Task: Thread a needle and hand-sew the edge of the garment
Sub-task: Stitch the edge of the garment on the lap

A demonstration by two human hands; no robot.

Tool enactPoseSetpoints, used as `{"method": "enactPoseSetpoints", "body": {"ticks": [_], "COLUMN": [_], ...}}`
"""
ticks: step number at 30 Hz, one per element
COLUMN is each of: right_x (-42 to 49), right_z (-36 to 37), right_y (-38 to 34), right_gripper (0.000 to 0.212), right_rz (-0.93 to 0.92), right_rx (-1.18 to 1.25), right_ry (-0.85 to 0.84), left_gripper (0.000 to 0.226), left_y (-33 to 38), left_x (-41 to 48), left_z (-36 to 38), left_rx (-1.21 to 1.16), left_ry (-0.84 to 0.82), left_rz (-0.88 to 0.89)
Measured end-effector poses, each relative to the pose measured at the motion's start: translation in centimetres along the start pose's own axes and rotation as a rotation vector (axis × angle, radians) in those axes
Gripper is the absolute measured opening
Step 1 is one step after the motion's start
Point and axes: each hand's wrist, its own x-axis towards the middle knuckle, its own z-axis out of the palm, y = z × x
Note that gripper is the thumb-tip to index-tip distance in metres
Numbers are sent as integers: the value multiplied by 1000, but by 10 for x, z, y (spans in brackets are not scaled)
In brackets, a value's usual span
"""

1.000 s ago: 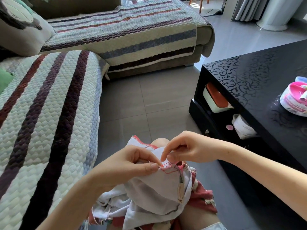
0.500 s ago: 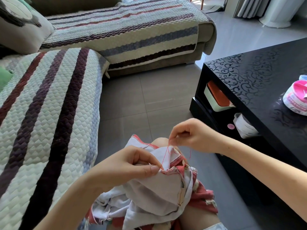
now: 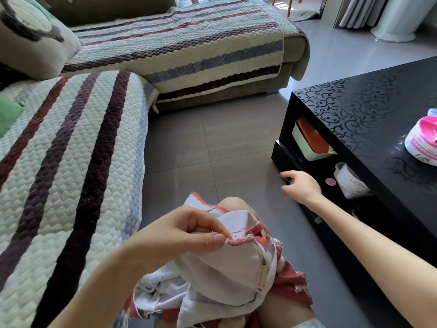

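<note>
1. The left hand (image 3: 179,235) pinches the stitched edge of the white garment (image 3: 227,268) between thumb and forefinger. The cloth lies bunched on the person's lap, over the knee (image 3: 233,204).
2. The right hand (image 3: 301,185) is held out to the right, near the black coffee table (image 3: 378,110), fingers curled and pinching a needle (image 3: 284,178).
3. Red thread (image 3: 237,231) shows at the hem by the left thumb. Toward the right hand it is too faint to follow.
4. A striped sofa cover (image 3: 71,162) lies to the left.

There are 2 hands, the left hand (image 3: 179,235) and the right hand (image 3: 300,185). There is 1 garment (image 3: 224,268), 1 needle (image 3: 283,177), 1 thread (image 3: 238,232), 1 table (image 3: 366,110), 1 tub (image 3: 421,145), 1 box (image 3: 309,140), 1 cup (image 3: 350,183) and 1 cushion (image 3: 30,43).
</note>
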Motion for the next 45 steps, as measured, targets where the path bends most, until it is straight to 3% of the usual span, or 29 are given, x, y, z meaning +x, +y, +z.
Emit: {"method": "enactPoseSetpoints", "body": {"ticks": [3,6,11,16,20,23,26,30,32,34,36,39,41,45], "right_x": [-64,-109,-121,-119,-85,-41,-12,-11,-24,-47,-78,-118,-132,-141], "right_z": [-32,-52,-49,-50,-35,-24,-16,0,-2,-13,-30,-49,-51,-53], "right_y": [-58,-90,-99,-102,-89,-63,-45,-50,-59,-72,-85,-93,-94,-89], "right_gripper": [22,22,24,10,19,25,21,23,21,22,21,23,11,20], "right_rz": [-280,-501,-633,-732,-825,-640,-349,-349,-397,-466,-517,-557,-576,-483], "right_rx": [436,498,406,338,57,-138,-298,-373,-171,140,442,529,528,597], "right_ry": [-359,-703,-794,-666,-105,214,272,227,173,4,-307,-719,-789,-672], "left_gripper": [10,11,15,15,12,12,12,12,11,9,8,8,8,8], "left_y": [0,-1,5,4,2,3,2,2,3,2,0,0,1,-1], "left_x": [3,4,3,3,3,2,6,11,11,10,9,8,8,5], "left_z": [1,1,3,3,3,4,6,11,11,10,8,7,8,10], "left_rx": [7,37,37,52,32,34,37,-35,-58,-80,-100,-103,-86,-49], "left_ry": [-9,-21,-66,-42,-44,-81,-33,-22,-16,3,20,38,39,96], "left_rz": [-2,0,14,15,-5,-10,-19,-49,-56,-54,-48,-35,-24,-13]}}
